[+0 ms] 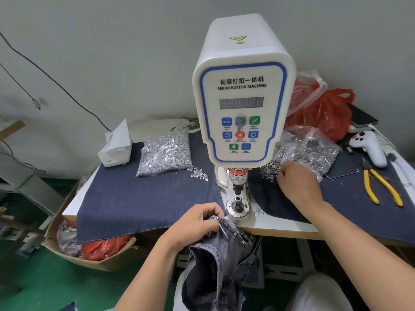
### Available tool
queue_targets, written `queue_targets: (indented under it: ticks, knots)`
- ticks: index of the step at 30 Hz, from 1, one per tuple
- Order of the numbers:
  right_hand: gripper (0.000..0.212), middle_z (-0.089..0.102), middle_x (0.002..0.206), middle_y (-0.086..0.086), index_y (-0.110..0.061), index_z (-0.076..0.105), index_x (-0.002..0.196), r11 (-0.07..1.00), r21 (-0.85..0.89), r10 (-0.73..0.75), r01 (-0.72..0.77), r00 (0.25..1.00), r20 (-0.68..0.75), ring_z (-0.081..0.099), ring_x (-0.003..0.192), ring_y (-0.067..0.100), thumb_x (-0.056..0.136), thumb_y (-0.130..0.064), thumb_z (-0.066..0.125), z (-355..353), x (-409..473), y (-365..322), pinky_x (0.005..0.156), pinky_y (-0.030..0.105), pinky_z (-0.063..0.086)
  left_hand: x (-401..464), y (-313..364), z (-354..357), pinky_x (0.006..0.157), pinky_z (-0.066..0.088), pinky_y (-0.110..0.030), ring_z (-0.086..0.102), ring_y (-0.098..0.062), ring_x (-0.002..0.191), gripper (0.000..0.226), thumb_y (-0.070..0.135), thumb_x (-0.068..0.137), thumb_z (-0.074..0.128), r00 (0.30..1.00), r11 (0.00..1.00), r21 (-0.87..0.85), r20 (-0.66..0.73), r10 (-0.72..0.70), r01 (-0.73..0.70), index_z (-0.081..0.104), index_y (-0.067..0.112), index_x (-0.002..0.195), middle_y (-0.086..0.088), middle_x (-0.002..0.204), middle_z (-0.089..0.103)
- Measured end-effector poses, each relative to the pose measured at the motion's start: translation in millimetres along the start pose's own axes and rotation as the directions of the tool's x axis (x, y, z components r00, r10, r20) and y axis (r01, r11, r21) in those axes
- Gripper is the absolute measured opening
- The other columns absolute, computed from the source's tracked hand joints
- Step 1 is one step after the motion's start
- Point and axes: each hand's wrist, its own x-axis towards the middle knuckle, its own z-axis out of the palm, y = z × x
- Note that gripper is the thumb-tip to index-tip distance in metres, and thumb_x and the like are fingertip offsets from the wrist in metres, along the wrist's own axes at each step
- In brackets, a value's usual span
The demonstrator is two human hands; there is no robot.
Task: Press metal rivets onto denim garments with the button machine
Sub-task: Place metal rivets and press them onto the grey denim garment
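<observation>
the white button machine (243, 90) stands mid-tabletop (280, 227), its die (237, 202) bare at the front edge. left of it lie a rivet bag (165, 153) and a tissue box (116, 147) on blue cloth (139, 198); right of it are a bag of rings (307, 151), a red bag (325, 113), yellow pliers (381, 187) and a white controller (370, 149). the left hand (197, 223) grips the denim garment (224, 254) just before the die. the right hand (296, 182) reaches into the rings, fingers curled; whether it holds one i cannot tell. a box (74, 248) sits on green floor, grey wall behind.
</observation>
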Motion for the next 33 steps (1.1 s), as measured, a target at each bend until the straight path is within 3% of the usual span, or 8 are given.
queue_targets:
  ticks: [4, 7, 9, 11, 15, 23, 27, 33]
  knots:
    - [0.018, 0.065, 0.068, -0.009, -0.024, 0.065, 0.073, 0.915, 0.377, 0.126, -0.145, 0.989, 0.074, 0.061, 0.073, 0.021, 0.089, -0.018, 0.068, -9, -10, -4, 0.066, 0.033, 0.044, 0, -1, 1, 0.058, 0.039, -0.018, 0.048, -0.013, 0.066, 0.013, 0.013, 0.083, 0.062, 1.0, 1.0, 0.005, -0.005, 0.006, -0.006, 0.065, 0.026, 0.082, 0.004, 0.075, 0.062]
    - [0.022, 0.06, 0.055, -0.011, -0.017, 0.063, 0.068, 0.647, 0.681, 0.189, -0.343, 0.938, 0.292, 0.05, 0.055, 0.016, 0.09, -0.014, 0.064, -13, -23, -17, 0.057, 0.029, 0.037, 1, -1, 1, 0.058, 0.038, -0.018, 0.048, -0.011, 0.067, 0.014, 0.014, 0.082, 0.062, 1.0, 1.0, 0.013, -0.007, 0.006, -0.006, 0.064, 0.028, 0.082, 0.006, 0.075, 0.062]
    - [0.022, 0.056, 0.057, -0.004, -0.011, 0.057, 0.07, 0.491, 0.763, 0.148, -0.42, 0.904, 0.402, 0.04, 0.048, 0.013, 0.093, -0.01, 0.058, -14, -33, -26, 0.048, 0.026, 0.032, 2, -2, 2, 0.058, 0.038, -0.019, 0.048, -0.014, 0.067, 0.014, 0.013, 0.081, 0.061, 1.0, 1.0, 0.008, -0.009, 0.0, 0.001, 0.064, 0.027, 0.082, 0.004, 0.075, 0.062]
    - [0.018, 0.052, 0.059, -0.002, -0.01, 0.054, 0.075, 0.435, 0.785, 0.096, -0.441, 0.89, 0.446, 0.037, 0.047, 0.011, 0.092, -0.009, 0.054, -15, -44, -36, 0.045, 0.023, 0.03, 2, -3, 2, 0.058, 0.038, -0.022, 0.048, -0.016, 0.067, 0.014, 0.012, 0.081, 0.061, 1.0, 1.0, 0.001, -0.012, -0.004, 0.004, 0.064, 0.026, 0.082, 0.002, 0.074, 0.061]
    - [0.012, 0.058, 0.064, -0.002, -0.012, 0.059, 0.08, 0.425, 0.809, 0.025, -0.407, 0.898, 0.439, 0.043, 0.052, 0.011, 0.091, -0.012, 0.054, -15, -61, -52, 0.048, 0.021, 0.036, 2, -4, 2, 0.057, 0.038, -0.021, 0.048, -0.014, 0.064, 0.011, 0.016, 0.078, 0.061, 1.0, 1.0, -0.002, -0.009, 0.001, -0.001, 0.064, 0.027, 0.081, 0.004, 0.073, 0.061]
    - [0.024, 0.062, 0.063, -0.003, -0.013, 0.067, 0.073, 0.481, 0.803, -0.022, -0.352, 0.911, 0.412, 0.048, 0.054, 0.01, 0.093, -0.024, 0.06, -8, -71, -66, 0.051, 0.019, 0.041, 2, -3, 3, 0.056, 0.039, -0.018, 0.049, -0.009, 0.06, 0.009, 0.026, 0.071, 0.062, 1.0, 1.0, -0.021, -0.003, 0.004, -0.004, 0.064, 0.028, 0.08, 0.009, 0.068, 0.06]
    - [0.023, 0.065, 0.064, 0.003, -0.008, 0.077, 0.075, 0.307, 0.838, 0.037, -0.452, 0.885, 0.464, 0.048, 0.051, 0.008, 0.093, -0.021, 0.07, -7, -70, -66, 0.05, 0.017, 0.04, 2, -3, 3, 0.056, 0.039, -0.018, 0.049, -0.01, 0.06, 0.01, 0.027, 0.071, 0.062, 1.0, 1.0, -0.022, -0.002, 0.007, -0.007, 0.064, 0.027, 0.08, 0.009, 0.069, 0.061]
    - [0.023, 0.066, 0.064, 0.006, -0.006, 0.078, 0.075, 0.214, 0.815, 0.037, -0.538, 0.838, 0.544, 0.048, 0.049, 0.008, 0.093, -0.018, 0.07, -11, -70, -64, 0.048, 0.016, 0.039, 2, -3, 3, 0.057, 0.04, -0.019, 0.049, -0.012, 0.062, 0.011, 0.017, 0.075, 0.061, 1.0, 1.0, -0.014, -0.011, 0.007, -0.007, 0.064, 0.027, 0.079, 0.005, 0.071, 0.061]
